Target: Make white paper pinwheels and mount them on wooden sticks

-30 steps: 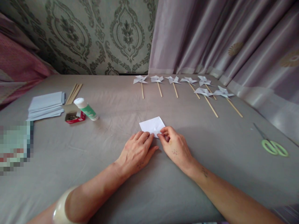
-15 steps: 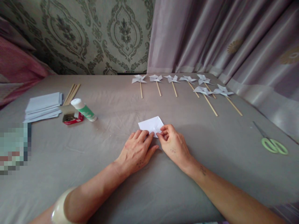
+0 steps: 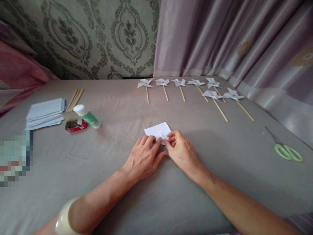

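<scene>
A small white piece of paper, creased and folded, lies on the grey cloth in front of me. My left hand rests palm down with its fingertips pressing the paper's near edge; the thumb sticks out to the right. My right hand pinches the paper's right near corner between thumb and index finger, the other fingers curled in. The near part of the paper is hidden under the fingers.
Several paper pinwheels on sticks lie at the back right. Green-handled scissors are at far right. On the left are a glue stick, a small red box, wooden sticks and a stack of white paper.
Almost nothing differs. Both hands keep their place on the paper, and the view has shifted very slightly.
</scene>
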{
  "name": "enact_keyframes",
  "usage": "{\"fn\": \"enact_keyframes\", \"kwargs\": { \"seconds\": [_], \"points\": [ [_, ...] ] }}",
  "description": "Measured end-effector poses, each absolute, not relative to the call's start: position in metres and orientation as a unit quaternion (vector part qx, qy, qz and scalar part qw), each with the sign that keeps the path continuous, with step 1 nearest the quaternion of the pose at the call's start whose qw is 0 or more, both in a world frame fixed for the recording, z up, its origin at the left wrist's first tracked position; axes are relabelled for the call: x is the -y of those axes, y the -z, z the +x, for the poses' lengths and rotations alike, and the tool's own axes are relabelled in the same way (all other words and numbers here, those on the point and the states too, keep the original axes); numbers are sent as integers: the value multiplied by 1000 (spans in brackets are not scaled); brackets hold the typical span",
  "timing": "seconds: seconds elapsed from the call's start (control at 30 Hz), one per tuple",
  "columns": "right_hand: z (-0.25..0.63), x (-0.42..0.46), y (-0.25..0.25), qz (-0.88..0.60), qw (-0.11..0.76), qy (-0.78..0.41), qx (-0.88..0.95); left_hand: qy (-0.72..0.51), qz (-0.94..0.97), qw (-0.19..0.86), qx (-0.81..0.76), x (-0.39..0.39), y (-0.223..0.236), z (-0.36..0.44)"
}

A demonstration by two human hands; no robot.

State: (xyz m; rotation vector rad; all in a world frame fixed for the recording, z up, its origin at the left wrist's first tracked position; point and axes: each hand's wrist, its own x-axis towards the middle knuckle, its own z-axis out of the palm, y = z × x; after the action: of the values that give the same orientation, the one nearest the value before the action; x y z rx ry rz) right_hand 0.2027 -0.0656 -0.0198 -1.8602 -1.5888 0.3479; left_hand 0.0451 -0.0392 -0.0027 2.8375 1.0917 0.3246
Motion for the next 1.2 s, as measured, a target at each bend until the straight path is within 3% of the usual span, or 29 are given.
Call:
{"fn": "enact_keyframes", "kwargs": {
  "seconds": [1.2],
  "points": [
    [204, 64, 15, -713, 300, -161, 613, -83, 928, 41, -361, 37, 2, 48]
  ]
}}
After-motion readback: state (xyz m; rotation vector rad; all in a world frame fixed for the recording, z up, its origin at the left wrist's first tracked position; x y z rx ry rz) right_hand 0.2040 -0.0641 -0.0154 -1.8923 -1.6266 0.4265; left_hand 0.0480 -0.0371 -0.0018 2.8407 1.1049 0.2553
